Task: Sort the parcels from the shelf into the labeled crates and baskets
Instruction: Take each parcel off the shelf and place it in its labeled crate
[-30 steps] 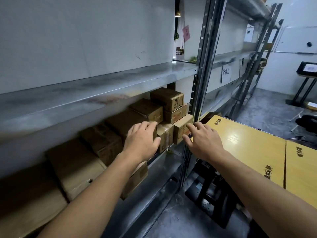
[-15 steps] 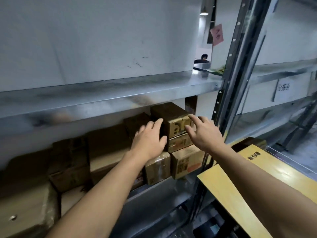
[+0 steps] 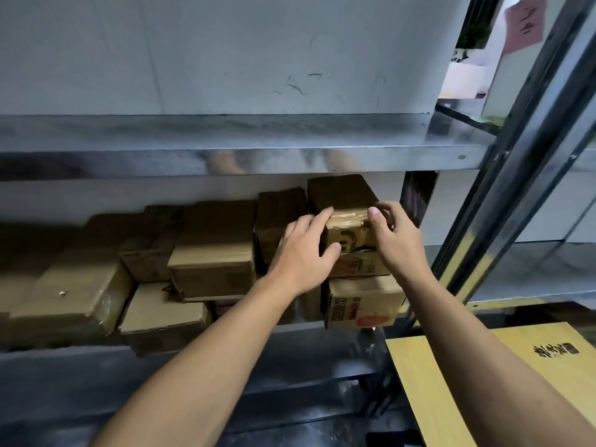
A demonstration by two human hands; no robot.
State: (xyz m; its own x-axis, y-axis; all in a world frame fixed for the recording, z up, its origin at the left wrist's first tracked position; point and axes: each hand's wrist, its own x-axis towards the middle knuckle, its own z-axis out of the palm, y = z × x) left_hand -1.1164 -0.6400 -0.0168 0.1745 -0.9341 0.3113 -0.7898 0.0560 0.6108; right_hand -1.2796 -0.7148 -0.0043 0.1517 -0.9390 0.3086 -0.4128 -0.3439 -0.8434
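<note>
While both hands are clamping one box from opposite sides, much of its near face is being hidden. Left hand point(image 3: 304, 253) is curling its fingers along the left edge of the top parcel point(image 3: 342, 193), with the thumb pressing the printed near face. Right hand point(image 3: 392, 240) is wrapping the right near corner, with the thumb lying on the taped top edge and the fingers going out of sight round the right side. Print is showing only between the two hands and cannot be read.

This parcel is sitting on top of a three-box stack at the right end of the lower shelf point(image 3: 290, 333), just under the upper shelf board point(image 3: 225, 156). Its long axis is running near to far, into the bay, with the taped end facing the viewer and the far end fading into shadow.

Beneath it, the flatter middle parcel point(image 3: 358, 267) is being partly covered by both hands. The bottom parcel point(image 3: 361, 304), which bears a label and a red mark, is standing at the shelf's near edge. Just left of the stack a tall dark box point(image 3: 279, 217) is standing. Further cartons point(image 3: 211, 269) are lying stacked leftward, dim and blurred.

At right, a slanted metal upright point(image 3: 516, 156) is bounding the bay. A yellow board point(image 3: 451, 388) with dark characters is lying near right and is being cut off by the frame edge.
</note>
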